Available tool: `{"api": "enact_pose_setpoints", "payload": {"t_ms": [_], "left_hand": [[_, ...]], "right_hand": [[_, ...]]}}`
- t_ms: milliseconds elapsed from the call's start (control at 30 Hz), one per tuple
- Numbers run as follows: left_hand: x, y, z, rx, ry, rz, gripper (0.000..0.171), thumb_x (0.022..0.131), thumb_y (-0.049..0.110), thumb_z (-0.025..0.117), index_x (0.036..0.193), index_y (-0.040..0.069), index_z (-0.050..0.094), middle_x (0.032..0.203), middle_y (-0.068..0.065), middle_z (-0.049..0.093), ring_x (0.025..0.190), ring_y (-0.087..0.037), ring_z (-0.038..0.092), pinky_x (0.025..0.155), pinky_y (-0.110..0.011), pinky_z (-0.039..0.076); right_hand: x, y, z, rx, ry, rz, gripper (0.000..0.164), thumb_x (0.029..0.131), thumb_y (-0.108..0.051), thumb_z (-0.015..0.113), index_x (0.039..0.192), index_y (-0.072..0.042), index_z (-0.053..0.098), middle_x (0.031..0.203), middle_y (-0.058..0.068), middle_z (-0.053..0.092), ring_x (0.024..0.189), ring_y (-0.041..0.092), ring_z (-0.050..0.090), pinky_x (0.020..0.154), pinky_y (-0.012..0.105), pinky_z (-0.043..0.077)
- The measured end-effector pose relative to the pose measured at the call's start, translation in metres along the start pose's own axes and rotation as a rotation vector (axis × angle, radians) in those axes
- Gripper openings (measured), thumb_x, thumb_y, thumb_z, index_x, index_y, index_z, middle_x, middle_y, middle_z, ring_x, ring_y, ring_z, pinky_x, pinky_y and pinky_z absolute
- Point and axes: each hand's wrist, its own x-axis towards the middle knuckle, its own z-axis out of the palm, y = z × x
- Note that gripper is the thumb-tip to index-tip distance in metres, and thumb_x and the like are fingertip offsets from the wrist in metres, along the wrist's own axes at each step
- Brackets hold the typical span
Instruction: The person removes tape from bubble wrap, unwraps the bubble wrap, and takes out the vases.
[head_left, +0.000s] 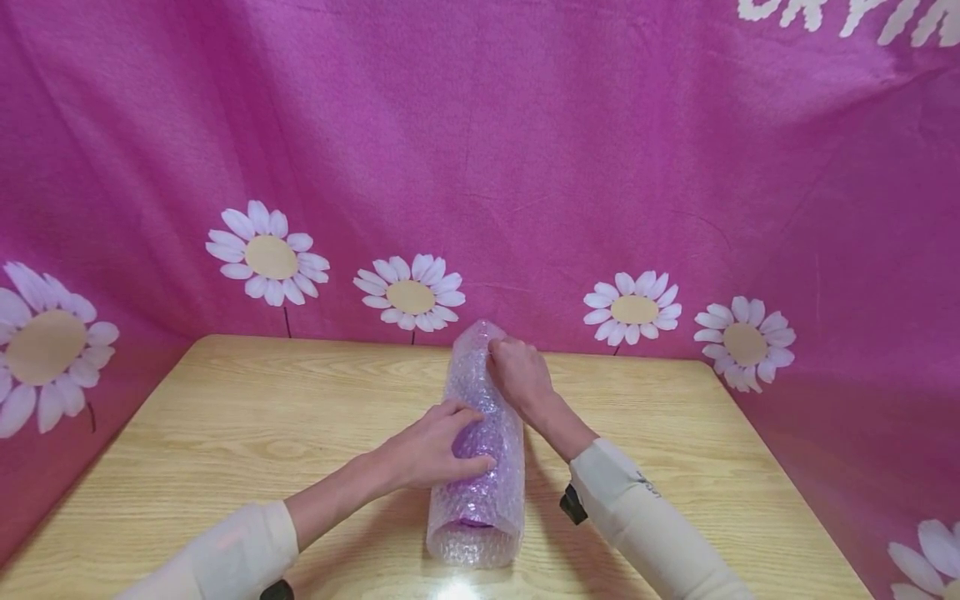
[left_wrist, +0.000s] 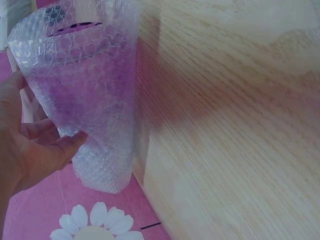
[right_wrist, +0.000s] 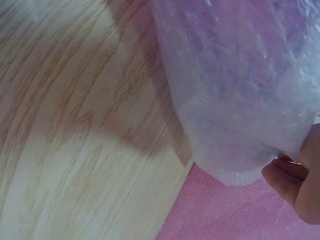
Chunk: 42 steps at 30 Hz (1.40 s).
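- Cloth [head_left: 525, 167], pink with daisies, fills the upper frame.
- Desk [head_left: 300, 400], wood-grained, spans the lower frame.
- Bubble wrap [head_left: 501, 442], clear and shiny, lies as a tube at lower centre, far end narrowed, near end gaping.
- Purple thing [left_wrist: 75, 90] inside, dark-rimmed; exactly what, I cannot tell.
- Left hand [head_left: 435, 450] rests spread on the tube; right hand [head_left: 519, 373] pinches the far end: seemingly closing it, which calls for steady pressure next.

White letters [head_left: 852, 23] on pink cloth [head_left: 540, 167], far right, tops cut off: "RYIN", letter before unclear. Dark marks [head_left: 647, 483] on right sleeve [head_left: 637, 521] too small to read.
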Motion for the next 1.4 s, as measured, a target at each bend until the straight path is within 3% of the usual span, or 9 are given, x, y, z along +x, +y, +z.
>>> {"api": "enact_pose_setpoints", "payload": {"t_ms": [733,1200,1400], "left_hand": [[0.000,0.000,0.000,-0.018,0.006,-0.007,0.069,0.087,0.045,0.070,0.137,0.000,0.055,0.138,-0.018,0.049,0.125,-0.032,0.049,0.103,-0.047,0.045],[-0.001,0.000,-0.001,-0.011,-0.005,-0.014,0.070,0.087,0.046,0.070,0.139,0.001,0.054,0.139,-0.017,0.048,0.126,-0.032,0.048,0.103,-0.047,0.044],[-0.001,0.000,-0.001,-0.012,0.000,-0.013,0.070,0.087,0.045,0.071,0.138,0.000,0.055,0.138,-0.017,0.049,0.126,-0.032,0.048,0.103,-0.047,0.044]], "right_hand": [[0.002,0.007,0.005,0.060,0.000,-0.011,0.011,0.086,-0.001,0.071,0.076,-0.003,0.066,0.065,0.010,0.060,0.057,0.027,0.060,0.052,0.041,0.054],[0.002,0.009,0.007,0.096,0.016,-0.011,0.009,0.088,0.000,0.068,0.080,-0.003,0.065,0.071,0.012,0.064,0.063,0.030,0.064,0.057,0.044,0.055],[0.003,0.012,0.007,0.126,0.002,0.042,0.012,0.089,0.000,0.065,0.078,-0.003,0.063,0.068,0.011,0.060,0.063,0.032,0.063,0.057,0.045,0.054]]}}
